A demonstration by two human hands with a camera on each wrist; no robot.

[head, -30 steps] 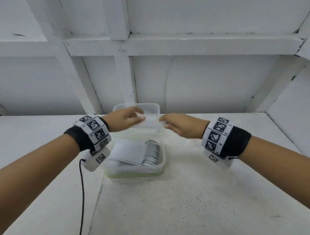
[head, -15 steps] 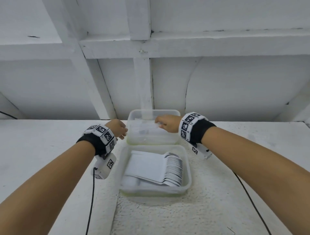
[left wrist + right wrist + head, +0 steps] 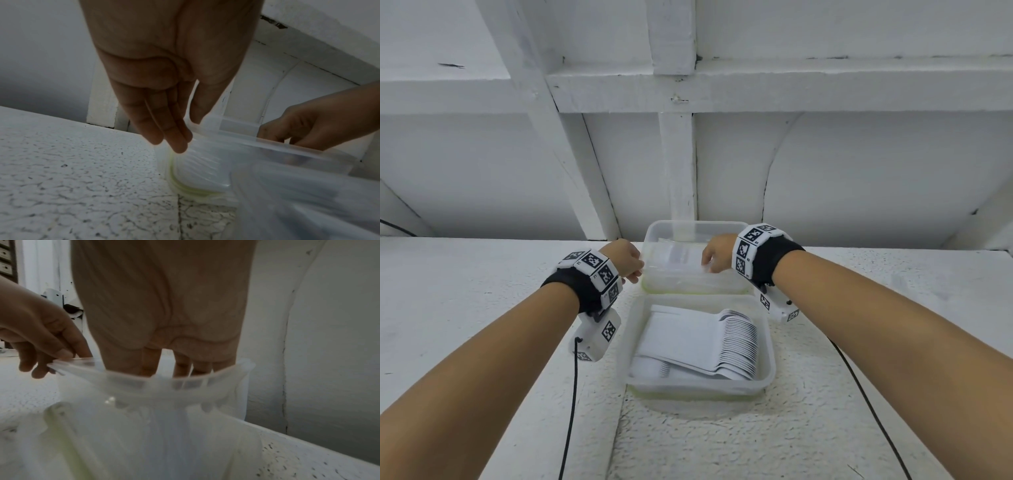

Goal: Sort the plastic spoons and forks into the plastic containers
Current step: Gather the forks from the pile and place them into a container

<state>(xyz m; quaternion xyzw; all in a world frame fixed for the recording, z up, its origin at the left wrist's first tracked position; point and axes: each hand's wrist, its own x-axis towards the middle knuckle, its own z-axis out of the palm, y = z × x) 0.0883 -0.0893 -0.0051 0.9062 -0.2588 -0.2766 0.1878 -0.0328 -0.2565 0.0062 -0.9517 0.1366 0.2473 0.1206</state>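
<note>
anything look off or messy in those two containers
Nothing stands out. The near container holds a neat stacked row of white cutlery, nothing spilled on the table. The far container sits upright behind it; the left hand is at its left rim and the right hand reaches inside. Its contents are too blurred to judge.

The right hand (image 3: 164,313) hung palm toward the lens, its fingers (image 3: 151,363) dipped behind the rim of a clear plastic container (image 3: 144,386). At the container's left corner the left hand (image 3: 41,337) touched the rim. A white speckled table (image 3: 308,459) lay under it
</note>
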